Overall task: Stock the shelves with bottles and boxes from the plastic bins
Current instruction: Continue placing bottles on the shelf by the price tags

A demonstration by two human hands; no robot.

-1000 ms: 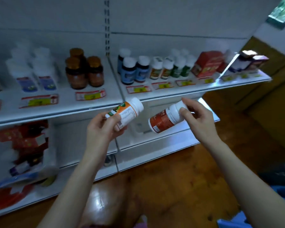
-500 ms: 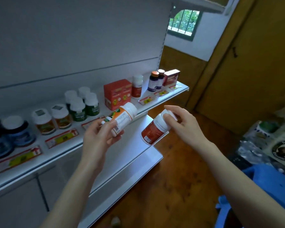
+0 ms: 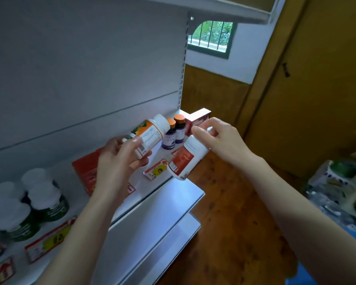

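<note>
Two bottles in hand, neither shelved yet. Our left hand [image 3: 119,159] wraps its fingers round the lower body of the orange-label bottle [image 3: 150,133]. It is tilted, white cap toward 1 o'clock and print turned to us, we guess so we can read it and match it to a slot. Our right hand [image 3: 220,138] pinches the red-label bottle [image 3: 185,159] at its cap end, which the fingers hide. The body hangs down toward 7 o'clock with its base over the front lip of the shelf [image 3: 150,191], clear of it. A top grip like that should let us lower it upright without knocking its neighbours. Both bottles are in the air just above the shelf's right end, near each other but apart. At 12 o'clock from them two dark bottles with orange caps [image 3: 174,132] stand upright against the back panel, with a pinkish box [image 3: 197,119] at their 2 o'clock at the shelf end. A red box [image 3: 86,171] sits partly behind our left hand. White-capped green bottles [image 3: 43,196] are grouped at 8 o'clock. Everything is set back from the lip, which leaves the price tags [image 3: 156,170] readable. The bare patch between the red box and the dark bottles looks like the likely spot. The lower shelf [image 3: 162,219] shows at 6 o'clock. Blue plastic [image 3: 302,276] at 5 o'clock may be a bin but is too cropped to tell. The wrapped goods [image 3: 337,192] at 3 o'clock are blurred.
</note>
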